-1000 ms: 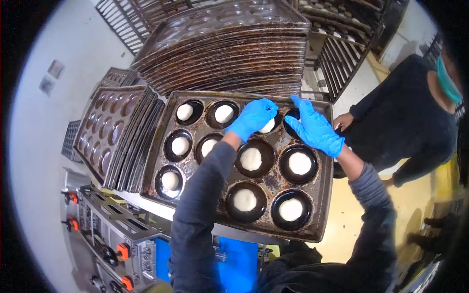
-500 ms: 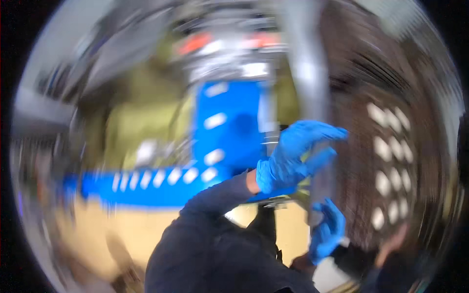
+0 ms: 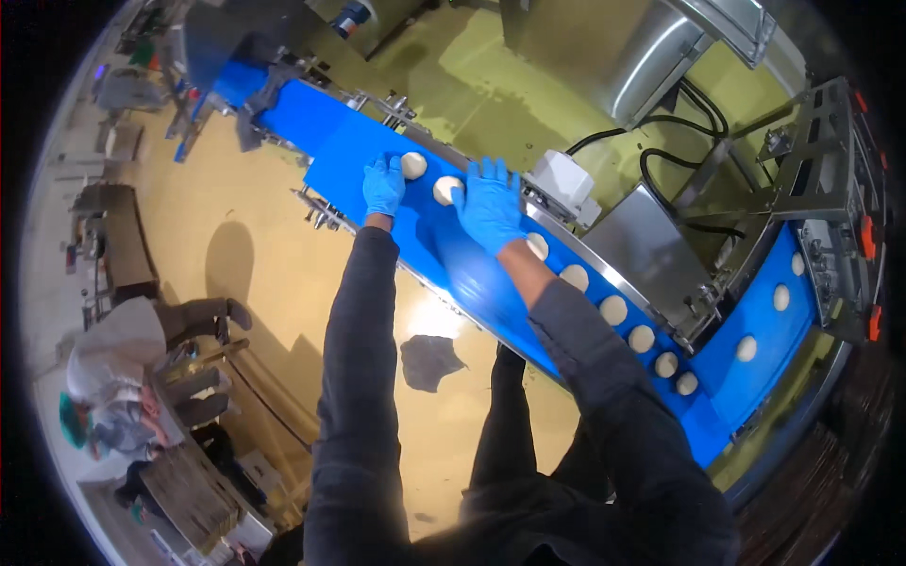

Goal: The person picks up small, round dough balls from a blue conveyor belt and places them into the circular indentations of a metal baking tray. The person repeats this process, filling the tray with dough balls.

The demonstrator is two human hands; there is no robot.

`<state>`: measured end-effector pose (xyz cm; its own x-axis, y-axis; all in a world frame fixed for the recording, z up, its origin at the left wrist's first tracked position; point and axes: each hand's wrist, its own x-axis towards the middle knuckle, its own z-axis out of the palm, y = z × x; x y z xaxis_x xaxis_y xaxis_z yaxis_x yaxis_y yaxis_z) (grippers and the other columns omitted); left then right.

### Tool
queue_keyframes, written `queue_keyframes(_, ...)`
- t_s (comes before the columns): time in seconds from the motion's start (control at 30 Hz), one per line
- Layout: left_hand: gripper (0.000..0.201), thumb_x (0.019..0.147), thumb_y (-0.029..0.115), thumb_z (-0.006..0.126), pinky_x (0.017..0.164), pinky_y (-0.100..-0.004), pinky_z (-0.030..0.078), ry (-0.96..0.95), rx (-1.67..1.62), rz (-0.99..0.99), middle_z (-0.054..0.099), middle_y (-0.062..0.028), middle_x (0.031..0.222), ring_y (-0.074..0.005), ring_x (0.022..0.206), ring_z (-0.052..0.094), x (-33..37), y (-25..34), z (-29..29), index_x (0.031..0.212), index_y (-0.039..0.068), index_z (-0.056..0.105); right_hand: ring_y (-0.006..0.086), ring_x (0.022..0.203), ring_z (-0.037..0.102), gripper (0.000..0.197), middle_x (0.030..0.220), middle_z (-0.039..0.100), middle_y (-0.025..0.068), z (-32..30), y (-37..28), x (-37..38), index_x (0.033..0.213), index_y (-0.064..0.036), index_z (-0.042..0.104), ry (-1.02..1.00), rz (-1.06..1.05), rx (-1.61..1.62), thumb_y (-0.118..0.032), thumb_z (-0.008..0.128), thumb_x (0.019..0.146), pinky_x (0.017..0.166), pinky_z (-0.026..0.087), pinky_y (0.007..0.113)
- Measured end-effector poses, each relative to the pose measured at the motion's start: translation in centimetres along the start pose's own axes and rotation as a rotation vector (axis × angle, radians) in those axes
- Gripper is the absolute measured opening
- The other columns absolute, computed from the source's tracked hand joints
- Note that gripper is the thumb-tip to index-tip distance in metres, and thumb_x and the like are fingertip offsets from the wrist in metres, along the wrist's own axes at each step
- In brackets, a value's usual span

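Blue conveyor belt (image 3: pixel 472 274) is carrying dough rounds (image 3: pixel 613 309) toward me while I am reaching my left hand (image 3: pixel 383 187) and right hand (image 3: pixel 491 203), both spread flat, onto the two foremost dough pieces (image 3: pixel 413 165), neither lifted yet.

My hands, left (image 3: pixel 383 187) and right (image 3: pixel 490 203), wear thin, smooth blue rubbery gloves. The belt (image 3: pixel 472 274) across the middle looks like smooth matt blue plastic, the dough balls (image 3: pixel 413 165) pale and floury-matt, the housing (image 3: pixel 651 247) at right brushed metal, the floor (image 3: pixel 255 255) glossy.

Two dough balls (image 3: pixel 413 165) lie on the belt (image 3: pixel 330 151) (more dough pieces (image 3: pixel 613 309) trail right).
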<state>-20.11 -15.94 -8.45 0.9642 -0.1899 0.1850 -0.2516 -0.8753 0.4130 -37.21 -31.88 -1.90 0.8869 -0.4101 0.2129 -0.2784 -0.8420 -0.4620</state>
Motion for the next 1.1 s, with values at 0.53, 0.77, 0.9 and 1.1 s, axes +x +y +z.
queue_keyframes(0.53,0.028,0.093,0.022,0.060,0.085,-0.0342,0.049,0.038,-1.332,-0.329,0.065,-0.0123,0.096,-0.0233,0.095,0.059,-5.9,3.0,-5.0,0.100,-0.004,0.064,0.0281,0.094,0.063,0.034,0.102,0.062,0.0173,-2.7,-1.2,-5.8,0.114,-0.0043,0.059,0.079,0.555,1.330,-0.023,0.063,0.085,0.080,0.050,0.036)
queue_keyframes(0.77,0.041,0.086,0.033,0.065,0.085,-0.0405,0.049,-0.223,-0.254,-0.010,0.066,-0.0226,0.104,-0.0331,0.094,0.064,-7.2,6.8,-4.5,0.105,-0.004,0.066,0.0300,0.084,0.065,0.035,0.095,0.063,0.0187,-2.3,-0.3,-4.5,0.110,-0.0019,0.062,-0.276,0.430,0.053,-0.022,0.061,0.081,0.072,0.051,0.039)
queue_keyframes(0.9,0.031,0.085,0.023,0.069,0.083,-0.0391,0.049,-0.307,-0.434,0.021,0.067,-0.0200,0.099,-0.0292,0.089,0.062,-7.1,8.9,-5.5,0.100,-0.004,0.066,0.0310,0.086,0.063,0.017,0.084,0.063,0.0180,-2.1,-2.7,-5.0,0.091,-0.0027,0.063,0.197,0.204,0.499,-0.015,0.053,0.087,0.075,0.048,0.041)
queue_keyframes(1.1,0.034,0.090,0.028,0.064,0.082,-0.0393,0.045,-0.115,-0.532,0.090,0.058,-0.0120,0.093,-0.0246,0.085,0.052,-13.6,10.6,-5.7,0.100,-0.004,0.055,0.0182,0.095,0.054,0.028,0.102,0.057,0.0062,-6.8,1.2,-11.3,0.106,-0.0039,0.054,-0.119,0.597,1.276,-0.024,0.062,0.089,0.080,0.046,0.035)
